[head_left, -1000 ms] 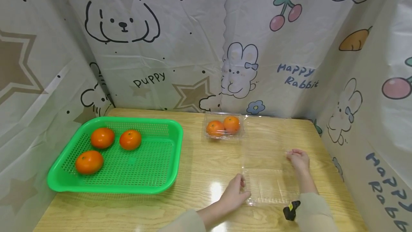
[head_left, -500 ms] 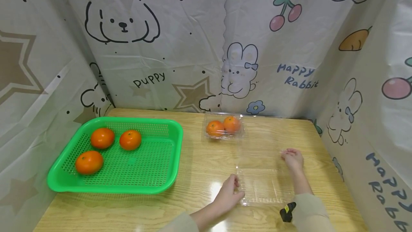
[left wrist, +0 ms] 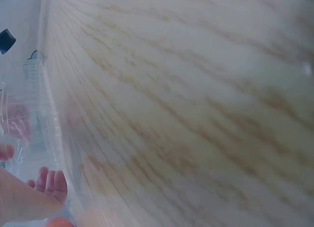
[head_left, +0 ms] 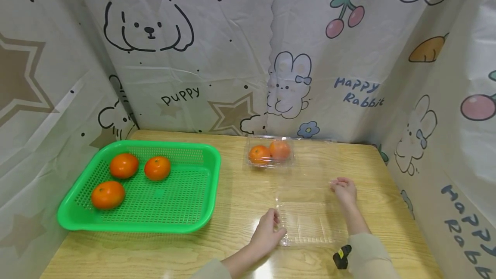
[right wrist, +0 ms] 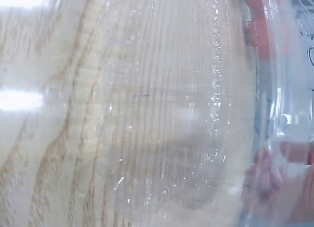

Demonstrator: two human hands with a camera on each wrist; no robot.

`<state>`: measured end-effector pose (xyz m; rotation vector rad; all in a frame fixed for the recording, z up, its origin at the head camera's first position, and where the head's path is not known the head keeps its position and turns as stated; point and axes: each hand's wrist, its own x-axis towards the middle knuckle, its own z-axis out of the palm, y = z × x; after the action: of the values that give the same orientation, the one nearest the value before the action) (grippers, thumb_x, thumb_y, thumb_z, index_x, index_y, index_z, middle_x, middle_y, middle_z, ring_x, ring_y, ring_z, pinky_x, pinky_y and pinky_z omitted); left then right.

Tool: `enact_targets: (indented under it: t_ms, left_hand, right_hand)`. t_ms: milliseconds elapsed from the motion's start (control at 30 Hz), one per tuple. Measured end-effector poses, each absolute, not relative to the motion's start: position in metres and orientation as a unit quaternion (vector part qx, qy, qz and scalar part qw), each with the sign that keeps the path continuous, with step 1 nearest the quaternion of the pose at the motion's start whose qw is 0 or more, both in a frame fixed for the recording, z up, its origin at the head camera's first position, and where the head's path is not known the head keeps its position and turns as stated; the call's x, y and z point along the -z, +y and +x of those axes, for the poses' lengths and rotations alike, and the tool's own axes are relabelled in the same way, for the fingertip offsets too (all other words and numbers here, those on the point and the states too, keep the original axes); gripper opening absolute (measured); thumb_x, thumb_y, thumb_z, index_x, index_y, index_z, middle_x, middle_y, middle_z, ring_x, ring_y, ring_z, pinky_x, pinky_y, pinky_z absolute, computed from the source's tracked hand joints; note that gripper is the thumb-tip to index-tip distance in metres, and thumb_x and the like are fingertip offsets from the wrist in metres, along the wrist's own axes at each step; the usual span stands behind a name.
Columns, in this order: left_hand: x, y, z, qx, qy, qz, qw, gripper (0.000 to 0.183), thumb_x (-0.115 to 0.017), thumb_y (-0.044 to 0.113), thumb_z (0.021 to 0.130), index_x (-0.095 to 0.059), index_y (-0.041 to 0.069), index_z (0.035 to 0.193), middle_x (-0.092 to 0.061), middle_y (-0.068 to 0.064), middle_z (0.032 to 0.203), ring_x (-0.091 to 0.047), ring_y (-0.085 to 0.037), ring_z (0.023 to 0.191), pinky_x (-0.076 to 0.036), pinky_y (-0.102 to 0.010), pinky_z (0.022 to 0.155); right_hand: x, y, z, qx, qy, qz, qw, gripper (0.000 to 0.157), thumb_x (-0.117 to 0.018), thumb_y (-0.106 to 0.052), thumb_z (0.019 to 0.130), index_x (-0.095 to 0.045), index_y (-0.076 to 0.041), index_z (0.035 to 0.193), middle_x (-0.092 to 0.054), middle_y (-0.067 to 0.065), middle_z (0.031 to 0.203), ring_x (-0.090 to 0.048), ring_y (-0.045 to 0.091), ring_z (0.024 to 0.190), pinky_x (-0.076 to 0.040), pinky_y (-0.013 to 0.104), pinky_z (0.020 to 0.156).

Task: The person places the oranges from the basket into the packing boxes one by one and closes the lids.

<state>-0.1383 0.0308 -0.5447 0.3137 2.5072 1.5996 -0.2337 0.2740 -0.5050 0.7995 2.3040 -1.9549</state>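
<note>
An unfolded clear plastic clamshell box (head_left: 310, 223) lies on the wooden table, its ribbed tray nearer me and its lid stretching away. My left hand (head_left: 265, 234) holds the tray's left side, the thumb by the near corner and the fingers farther along the edge. On the opposite side, my right hand (head_left: 345, 190) pinches the edge close to the fold. The left wrist view catches my left hand (left wrist: 37, 195) low at its edge; the right wrist view looks through the clear plastic (right wrist: 216, 84), with the right hand (right wrist: 294, 187) at lower right.
A second clear box (head_left: 291, 155) stands at the back with two oranges (head_left: 259, 154) inside. To the left sits a green mesh basket (head_left: 139, 227) with three oranges (head_left: 107, 195). A black wrist device (head_left: 342, 257) is by the right sleeve. Printed cloth (head_left: 217, 46) surrounds the table.
Both hands have moved to the left together with the unfolded clear box, whose lid now overlaps the back box more in the head view. The basket and oranges have stayed put.
</note>
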Motion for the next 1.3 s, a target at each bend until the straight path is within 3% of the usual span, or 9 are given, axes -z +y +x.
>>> enact_targets:
  t_ms: [167,367,633,833,1300]
  left_hand:
    - [0.546,0.026,-0.138,-0.516,0.85,0.09,0.056,0.035,-0.06,0.014,0.074,-0.048,0.002,0.104,-0.049,-0.002,0.09,-0.046,-0.015,0.08,-0.042,-0.021,0.065]
    - [0.547,0.02,-0.137,-0.491,0.867,0.074,0.039,0.034,-0.061,0.015,0.076,-0.049,0.004,0.105,-0.049,0.002,0.088,-0.046,-0.012,0.079,-0.042,-0.02,0.062]
    - [0.551,0.01,-0.141,-0.468,0.881,0.069,0.007,0.029,-0.061,0.014,0.075,-0.049,0.005,0.1,-0.05,-0.001,0.086,-0.045,-0.011,0.074,-0.042,-0.019,0.059]
    - [0.552,0.002,-0.141,-0.452,0.889,0.063,-0.017,0.03,-0.061,0.013,0.075,-0.05,0.003,0.1,-0.05,0.0,0.084,-0.045,-0.011,0.074,-0.042,-0.02,0.059]
    - [0.552,-0.012,-0.142,-0.428,0.903,0.032,-0.038,0.03,-0.061,0.012,0.074,-0.052,0.003,0.101,-0.052,0.0,0.084,-0.047,-0.012,0.074,-0.043,-0.023,0.061]
  right_hand:
    - [0.505,0.267,-0.234,0.631,0.736,0.246,0.013,0.049,-0.05,-0.002,0.089,-0.027,0.007,0.132,-0.049,0.007,0.105,-0.048,0.004,0.081,-0.04,0.032,0.094]
    - [0.505,0.259,-0.235,0.63,0.736,0.248,0.004,0.048,-0.052,0.001,0.087,-0.03,0.007,0.129,-0.052,0.007,0.103,-0.049,0.003,0.081,-0.044,0.017,0.076]
    - [0.507,0.247,-0.235,0.639,0.733,0.232,0.017,0.051,-0.048,0.0,0.087,-0.025,0.007,0.132,-0.047,0.015,0.117,-0.046,0.019,0.1,-0.036,0.035,0.097]
    - [0.507,0.236,-0.237,0.646,0.731,0.218,0.019,0.051,-0.047,0.002,0.086,-0.024,0.009,0.131,-0.044,0.023,0.122,-0.042,0.032,0.11,-0.033,0.04,0.098]
    - [0.51,0.217,-0.24,0.65,0.731,0.208,0.021,0.049,-0.043,0.002,0.088,-0.023,0.009,0.132,-0.039,0.029,0.128,-0.041,0.035,0.111,-0.033,0.044,0.098]
